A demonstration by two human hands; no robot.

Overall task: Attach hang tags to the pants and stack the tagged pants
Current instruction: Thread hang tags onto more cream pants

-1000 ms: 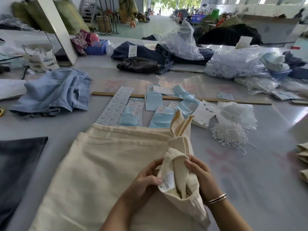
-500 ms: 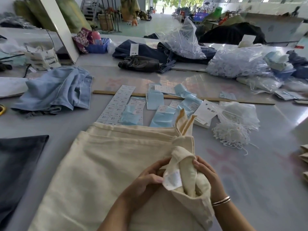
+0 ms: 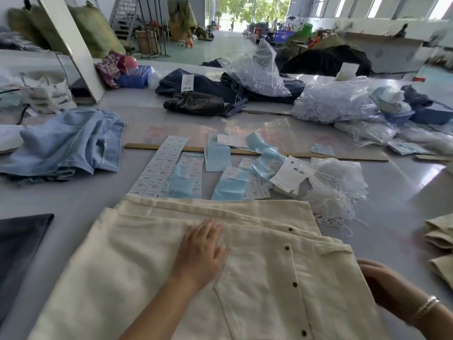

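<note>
Cream pants (image 3: 137, 266) lie flat on the grey table in front of me, waistband to the right, with dark snaps down the fly. My left hand (image 3: 201, 251) rests flat on the middle of them, fingers spread. At the waistband's right edge, my right hand (image 3: 382, 283) curls around the fabric; its fingertips are hidden under the cloth. Beyond the pants lie blue hang tags (image 3: 230, 187), a white hang tag (image 3: 291, 174) and a bundle of white tag strings (image 3: 335, 192).
A sheet of size labels (image 3: 159, 165) and a wooden ruler (image 3: 343, 155) lie beyond the tags. Light blue jeans (image 3: 66, 141) sit at the left, dark pants (image 3: 19, 244) near left, folded khaki pants (image 3: 441, 236) at the right edge. Plastic bags (image 3: 338, 101) and dark jeans (image 3: 196, 104) fill the back.
Both hands let go of the bunched waistband and its inner label. The pants now lie spread flat, the left hand pressing on them and the right hand at the waistband's edge.
</note>
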